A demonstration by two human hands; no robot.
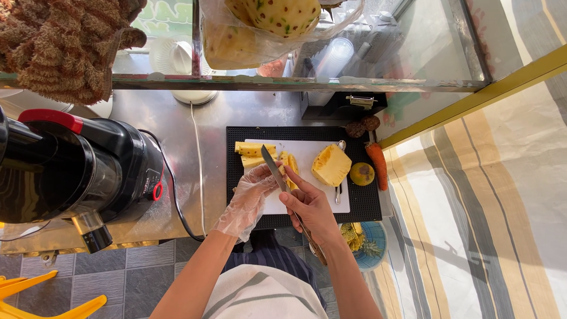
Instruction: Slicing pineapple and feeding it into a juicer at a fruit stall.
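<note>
Over the white cutting board (pixel 307 177), both hands meet near its front-left part. Left hand (pixel 251 198), in a thin clear plastic glove, fingers curled & pressed together round a pineapple strip (pixel 290 168); strip pokes out just past the fingertips, yellow, standing roughly on end. Right hand (pixel 310 207) bare, fingers wrapped tight on the knife handle, index finger laid fwd along the spine. Knife (pixel 273 168) blade runs up & left from the rt fingers, crossing just over the gloved fingertips, blade touching or nearly touching the strip; can't tell which.

Beyond the left fingertips: a few cut pineapple spears (pixel 254 150) lying at the board's far-left corner. Off to the side of the rt fingers: half pineapple (pixel 331 165), cut face up, w/ a metal spoon (pixel 339 171) beside it. Board sits on a black mat (pixel 369 204). On the mat's rt edge, well apart from the hands: small round yellowish fruit (pixel 362 173), carrot (pixel 378 165), two dark round fruits (pixel 363 126).

Far side from the left hand: black juicer (pixel 77 168) w/ red trim on the steel counter (pixel 177 118), cord trailing. Glass shelf (pixel 295 82) beyond the fingers carries bagged peeled pineapples (pixel 266 26). Below the rt wrist: blue basket (pixel 372 242) holding peel scraps.
</note>
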